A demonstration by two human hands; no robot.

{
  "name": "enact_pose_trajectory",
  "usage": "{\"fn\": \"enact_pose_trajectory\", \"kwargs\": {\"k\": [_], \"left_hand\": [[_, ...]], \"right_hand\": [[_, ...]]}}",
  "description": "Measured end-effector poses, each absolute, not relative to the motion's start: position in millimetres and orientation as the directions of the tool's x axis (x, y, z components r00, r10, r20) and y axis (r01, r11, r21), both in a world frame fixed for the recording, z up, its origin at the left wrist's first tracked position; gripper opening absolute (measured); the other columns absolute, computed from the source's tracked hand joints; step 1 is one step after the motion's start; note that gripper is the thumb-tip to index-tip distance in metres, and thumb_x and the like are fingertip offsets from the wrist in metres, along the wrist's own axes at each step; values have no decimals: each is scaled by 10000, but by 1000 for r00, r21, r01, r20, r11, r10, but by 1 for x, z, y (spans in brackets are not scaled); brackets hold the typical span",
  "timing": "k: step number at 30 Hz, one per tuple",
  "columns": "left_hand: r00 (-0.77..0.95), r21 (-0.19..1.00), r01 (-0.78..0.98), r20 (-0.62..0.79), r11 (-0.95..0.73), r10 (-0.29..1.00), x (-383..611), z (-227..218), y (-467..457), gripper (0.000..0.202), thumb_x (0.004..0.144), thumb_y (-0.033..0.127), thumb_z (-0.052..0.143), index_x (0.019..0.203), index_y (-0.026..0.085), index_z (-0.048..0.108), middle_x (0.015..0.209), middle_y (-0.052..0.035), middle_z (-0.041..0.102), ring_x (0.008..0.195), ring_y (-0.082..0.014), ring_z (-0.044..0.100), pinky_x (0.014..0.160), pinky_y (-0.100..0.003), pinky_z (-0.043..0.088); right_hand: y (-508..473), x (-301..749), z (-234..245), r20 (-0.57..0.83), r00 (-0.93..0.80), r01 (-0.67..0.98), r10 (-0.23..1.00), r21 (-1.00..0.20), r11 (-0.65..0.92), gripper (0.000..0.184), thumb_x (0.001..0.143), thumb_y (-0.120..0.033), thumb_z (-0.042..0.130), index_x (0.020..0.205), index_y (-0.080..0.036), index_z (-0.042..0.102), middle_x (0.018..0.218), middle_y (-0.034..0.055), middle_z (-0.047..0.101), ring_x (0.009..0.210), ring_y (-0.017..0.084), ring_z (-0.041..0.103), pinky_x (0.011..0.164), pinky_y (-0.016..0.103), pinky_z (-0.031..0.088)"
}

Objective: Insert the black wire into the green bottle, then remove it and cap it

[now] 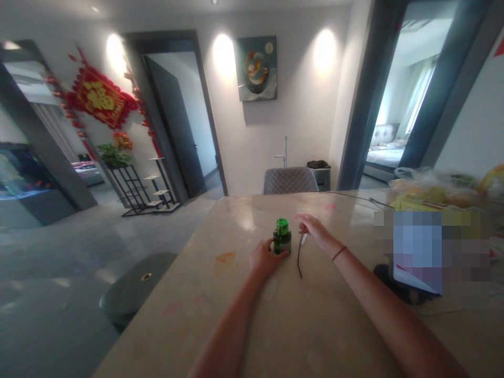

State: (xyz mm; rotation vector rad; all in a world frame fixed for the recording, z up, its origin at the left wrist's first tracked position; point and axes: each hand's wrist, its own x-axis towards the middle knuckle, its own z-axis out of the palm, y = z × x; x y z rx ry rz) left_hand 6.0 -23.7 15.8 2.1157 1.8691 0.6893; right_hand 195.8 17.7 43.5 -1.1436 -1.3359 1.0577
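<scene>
A small dark green bottle (282,242) with a bright green cap (282,226) stands upright on the table (205,294). My left hand (264,256) is closed around its lower left side, with the thumb across the front. To the right of the bottle, my right hand (310,226) is raised a little, its fingers drawn together. A thin, slightly bent black stick-like thing (298,258) runs down from those fingers toward the tabletop. A small white bit (304,239) shows under the same fingers; what it is I cannot make out.
A grey quilted chair (290,180) stands at the table's far side, and a green stool (137,286) is at the left. On the right are a propped device (417,278), its screen blurred, and plastic bags (441,189). A black cable (354,196) crosses the far edge.
</scene>
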Motion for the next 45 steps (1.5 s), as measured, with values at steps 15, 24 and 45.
{"fn": "enact_pose_trajectory", "kwargs": {"k": [15, 24, 45], "left_hand": [[91, 453, 875, 193, -171, 977, 7, 12, -24, 725, 659, 564, 562, 1265, 206, 385, 1029, -59, 588, 917, -185, 559, 715, -240, 392], [59, 498, 854, 200, -153, 978, 5, 6, -20, 591, 734, 433, 522, 1247, 190, 357, 937, -27, 591, 877, -161, 562, 738, -247, 390], [112, 511, 834, 211, -207, 971, 3, 8, -20, 345, 808, 324, 425, 1133, 235, 496, 912, -23, 623, 848, -161, 575, 737, -259, 398]], "right_hand": [[26, 167, 21, 483, -137, 310, 865, -808, 501, 526, 643, -237, 644, 1143, -164, 499, 1097, 85, 594, 945, 163, 576, 876, 335, 438], [44, 172, 37, 388, 58, 593, 920, -754, 281, 338, 788, -274, 473, 1095, -141, 520, 1071, 100, 611, 955, 161, 580, 818, 268, 431], [59, 186, -2, 216, 168, 887, 962, -460, -51, 240, 709, -150, 517, 900, -144, 661, 918, 120, 667, 886, 201, 601, 711, 246, 408]]}}
